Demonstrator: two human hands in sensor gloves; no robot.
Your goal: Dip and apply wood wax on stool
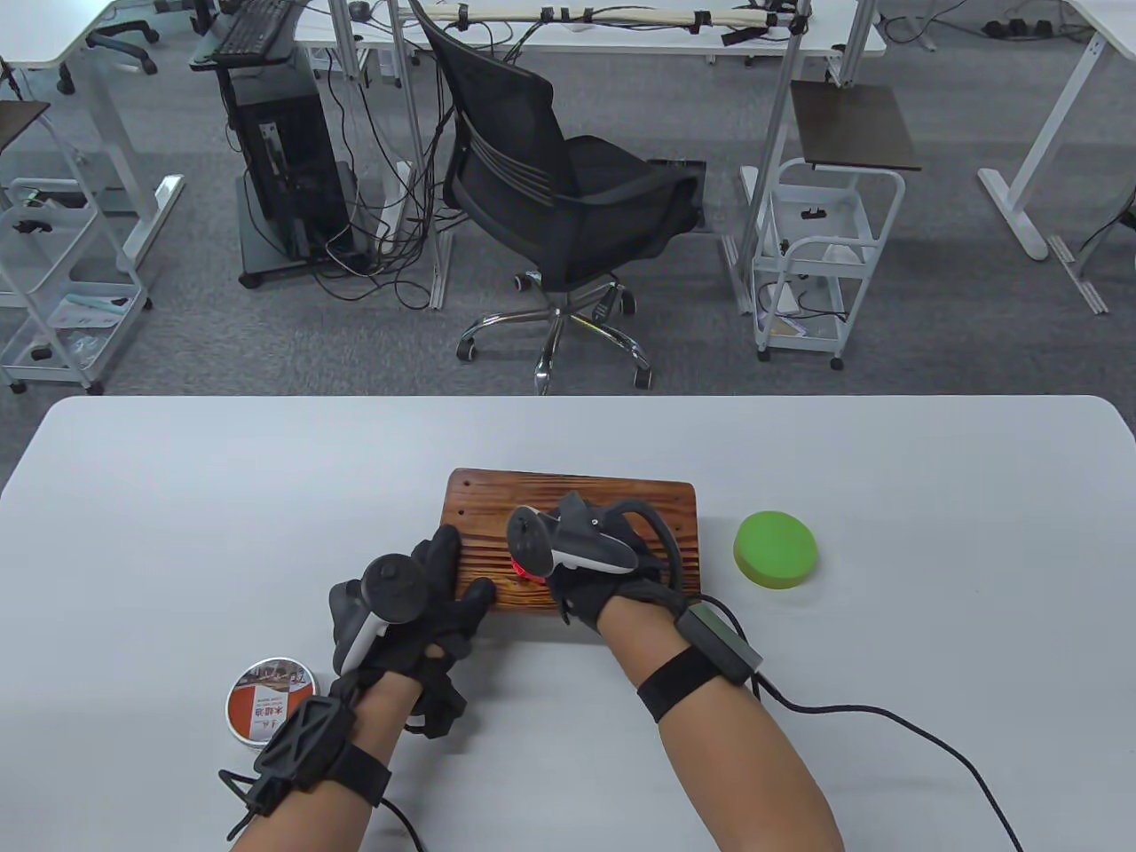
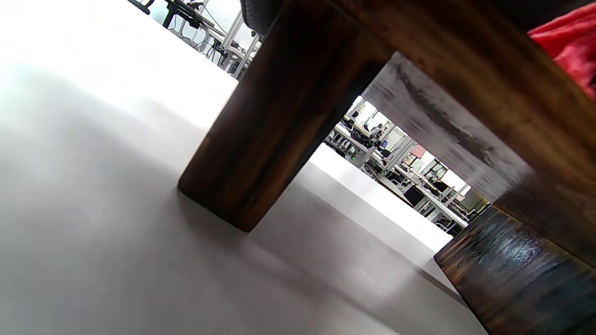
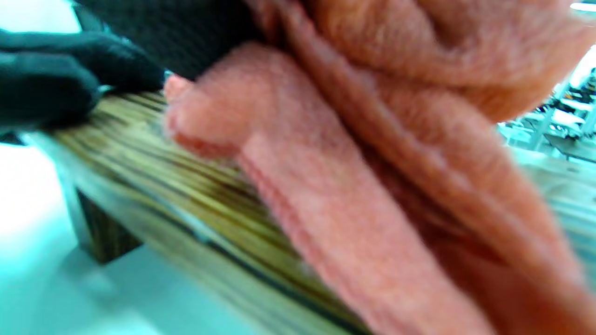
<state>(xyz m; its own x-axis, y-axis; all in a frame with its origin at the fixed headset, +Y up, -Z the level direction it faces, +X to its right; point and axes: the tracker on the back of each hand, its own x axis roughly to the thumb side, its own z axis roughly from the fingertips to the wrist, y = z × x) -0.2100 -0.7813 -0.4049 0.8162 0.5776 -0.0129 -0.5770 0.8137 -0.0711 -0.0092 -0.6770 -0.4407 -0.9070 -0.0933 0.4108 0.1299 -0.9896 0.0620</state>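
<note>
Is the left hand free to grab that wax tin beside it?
Probably yes. The tin sits on bare table just left of the left wrist, nothing between. But the left hand rests on the stool edge, steadying it, so it would have to let go first.

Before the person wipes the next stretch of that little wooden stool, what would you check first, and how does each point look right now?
1. Small dark-brown slatted wooden stool standing flat on the white table: ok; a leg meets the tabletop in the left wrist view.
2. Left hand steadying the stool: ok, fingers lie on its near left corner.
3. Red fluffy cloth held by the right hand: ok, bunched under it against the seat.
4. Wax on the cloth: cannot tell.
5. Round wax tin with orange label in reach: ok, by the left wrist; open or lidded, cannot tell.
6. Round green lid clear of the wiping path: ok, right of the stool.
</note>
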